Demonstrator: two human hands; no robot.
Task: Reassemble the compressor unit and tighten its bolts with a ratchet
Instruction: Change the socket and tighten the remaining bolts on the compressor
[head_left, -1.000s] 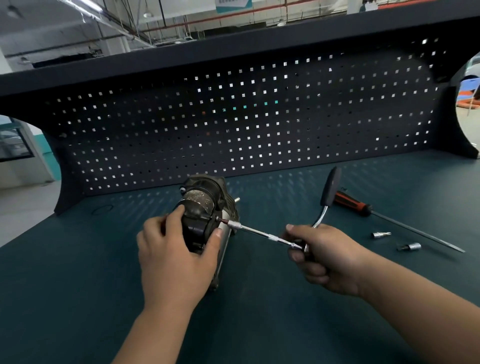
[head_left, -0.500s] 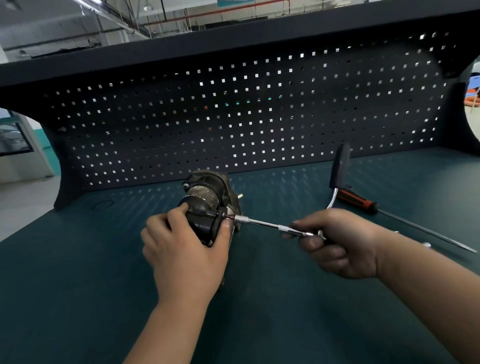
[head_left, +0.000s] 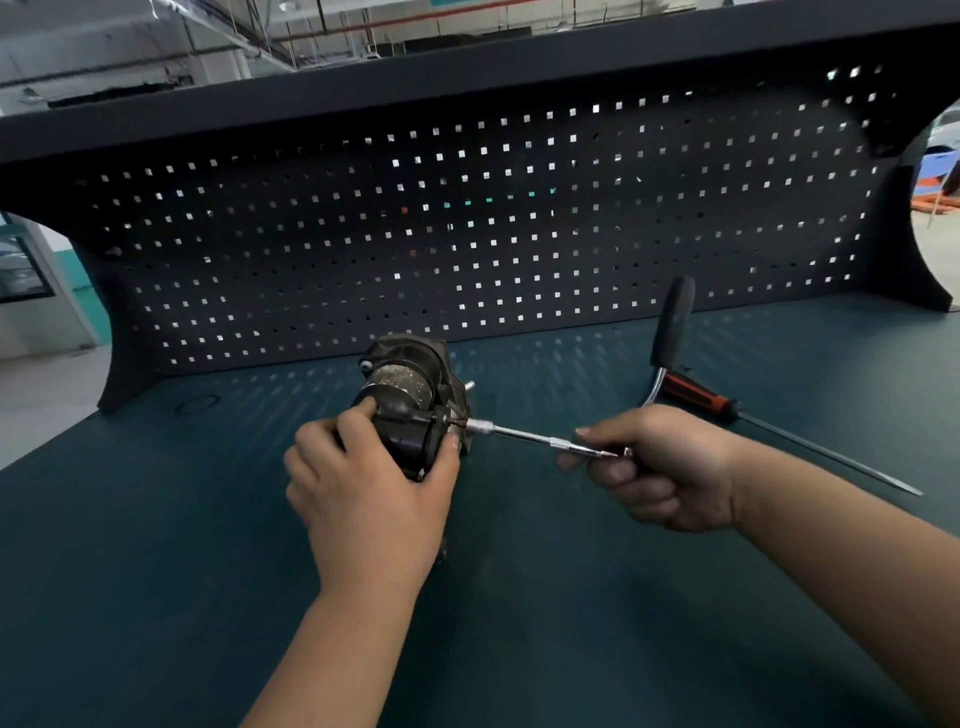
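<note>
I see the left hand (head_left: 363, 483) curled round the compressor (head_left: 410, 392) on the surface (head_left: 156, 519). The right hand (head_left: 660, 467) grips the ratchet (head_left: 674, 317), its bar meeting the compressor's side. The fingers hide the ratchet's head.

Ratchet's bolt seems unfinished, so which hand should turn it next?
Right: the right hand grips the ratchet, its extension meeting the compressor; the left hand holds the compressor.

Probably a workshop: pegboard (head_left: 467, 234)-backed workbench (head_left: 156, 571), industrial ceiling (head_left: 104, 41).
</note>
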